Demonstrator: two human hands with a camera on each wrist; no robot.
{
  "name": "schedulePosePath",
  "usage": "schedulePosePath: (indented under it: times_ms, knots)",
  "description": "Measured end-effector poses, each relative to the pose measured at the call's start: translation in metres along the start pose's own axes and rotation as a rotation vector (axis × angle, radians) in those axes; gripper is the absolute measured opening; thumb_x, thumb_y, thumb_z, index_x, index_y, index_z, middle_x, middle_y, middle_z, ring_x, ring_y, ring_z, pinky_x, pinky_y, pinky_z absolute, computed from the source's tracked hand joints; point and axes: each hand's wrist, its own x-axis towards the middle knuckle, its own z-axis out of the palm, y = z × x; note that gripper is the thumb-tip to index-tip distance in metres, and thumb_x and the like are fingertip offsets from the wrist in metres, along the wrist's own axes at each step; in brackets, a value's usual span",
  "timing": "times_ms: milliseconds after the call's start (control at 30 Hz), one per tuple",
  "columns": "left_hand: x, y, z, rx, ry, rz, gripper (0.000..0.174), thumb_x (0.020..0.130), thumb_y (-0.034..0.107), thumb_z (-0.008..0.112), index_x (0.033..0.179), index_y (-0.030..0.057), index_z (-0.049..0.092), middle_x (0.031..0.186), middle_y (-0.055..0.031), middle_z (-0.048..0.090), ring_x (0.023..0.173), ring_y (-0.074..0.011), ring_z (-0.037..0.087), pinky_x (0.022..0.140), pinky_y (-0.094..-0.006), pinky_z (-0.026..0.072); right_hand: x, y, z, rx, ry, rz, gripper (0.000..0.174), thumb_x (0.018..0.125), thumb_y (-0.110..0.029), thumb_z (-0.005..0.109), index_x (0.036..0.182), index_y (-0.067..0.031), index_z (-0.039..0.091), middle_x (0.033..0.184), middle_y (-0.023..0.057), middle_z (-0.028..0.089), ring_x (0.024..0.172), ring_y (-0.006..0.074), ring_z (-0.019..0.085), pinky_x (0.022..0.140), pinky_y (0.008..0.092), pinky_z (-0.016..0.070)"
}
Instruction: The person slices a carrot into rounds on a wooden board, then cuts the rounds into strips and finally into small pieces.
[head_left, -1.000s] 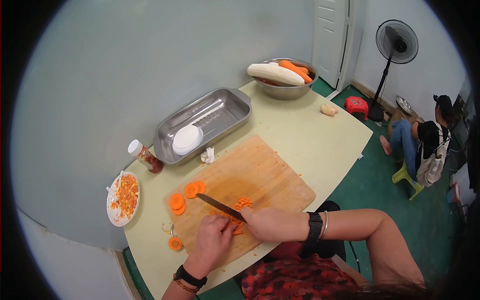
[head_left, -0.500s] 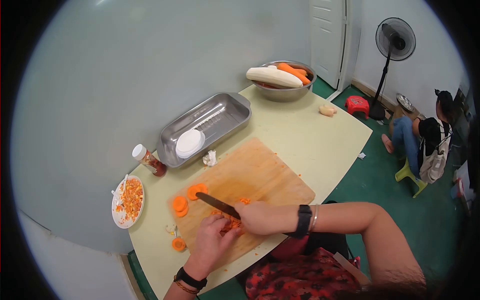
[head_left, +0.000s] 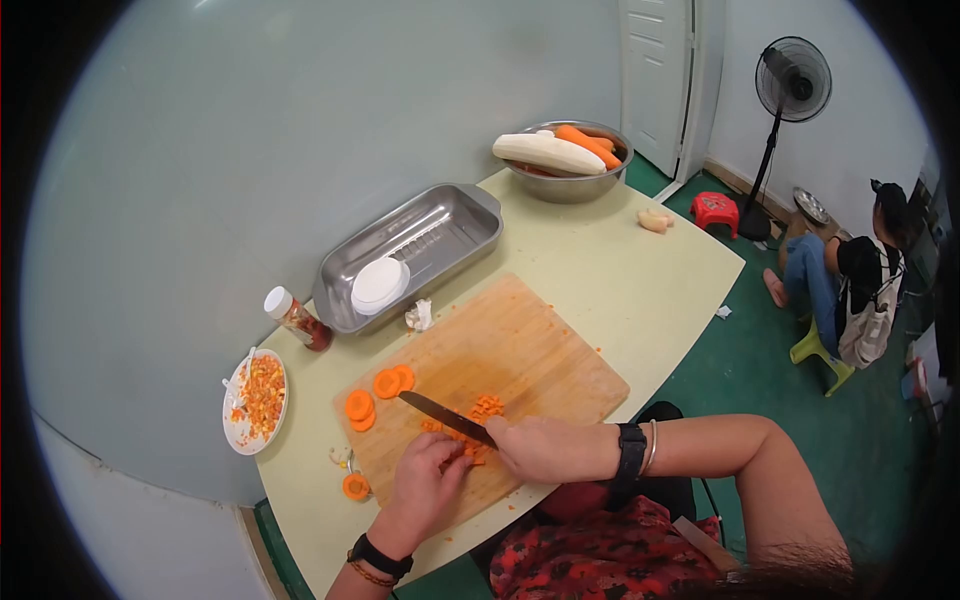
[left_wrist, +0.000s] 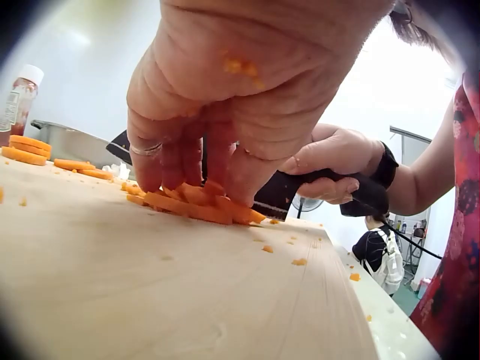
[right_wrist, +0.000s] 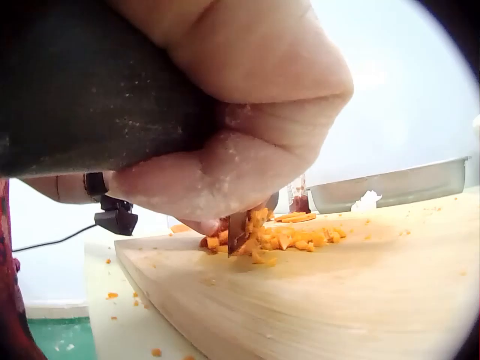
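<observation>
On the wooden cutting board, my left hand holds down a small stack of carrot strips with curled fingers and thumb. My right hand grips the black handle of a dark-bladed knife. The blade lies across the carrot, right beside the left fingertips, its tip pointing to the far left of the board. A pile of diced carrot sits on the blade's other side. Round carrot slices lie at the board's left edge. In the left wrist view, the left fingers partly hide the blade.
Behind the board stand a metal tray with a white lid and a capped jar. A plate of diced vegetables is at left. A metal bowl of vegetables stands far back. A person sits at right.
The right hand and knife moved in leftward over the carrot, then back right, uncovering the diced pile again. The left hand stays on the strips. The head view shifted slightly.
</observation>
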Motion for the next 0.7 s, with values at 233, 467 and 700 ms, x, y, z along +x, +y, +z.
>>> schedulePosePath:
  times_ms: [233,467,700]
  knots:
    - [0.004,-0.005,0.001,0.074,-0.017,0.032,0.016,0.076,0.011,0.075,0.087,-0.0006,0.071,0.083,-0.0142,0.064,0.078,-0.0305,0.062,0.068,-0.0379,0.0509,0.006,-0.011,-0.004,-0.035,-0.066,-0.008,0.016,0.089,-0.008,0.049,0.096,0.0066,0.049,0.075,0.0275,0.064,0.072,0.0426,0.065,0.062,0.0492,0.0507]
    - [0.005,0.001,0.004,0.095,-0.026,0.030,0.015,0.076,0.012,0.075,0.085,0.0007,0.072,0.079,-0.0149,0.063,0.075,-0.0328,0.060,0.068,-0.0403,0.0499,0.023,-0.001,0.018,0.016,-0.034,-0.050,0.020,0.086,-0.010,0.055,0.098,0.0055,0.050,0.079,0.0271,0.065,0.075,0.0425,0.066,0.065,0.0486,0.0515]
    - [0.001,0.005,0.001,0.117,-0.022,0.066,0.018,0.076,0.011,0.075,0.090,0.0002,0.071,0.083,-0.0147,0.065,0.078,-0.0317,0.062,0.070,-0.0377,0.0512,0.035,-0.001,0.002,0.108,-0.085,0.104,0.020,0.088,-0.011,0.053,0.102,0.0044,0.051,0.079,0.0266,0.065,0.074,0.0413,0.066,0.064,0.0482,0.0517]
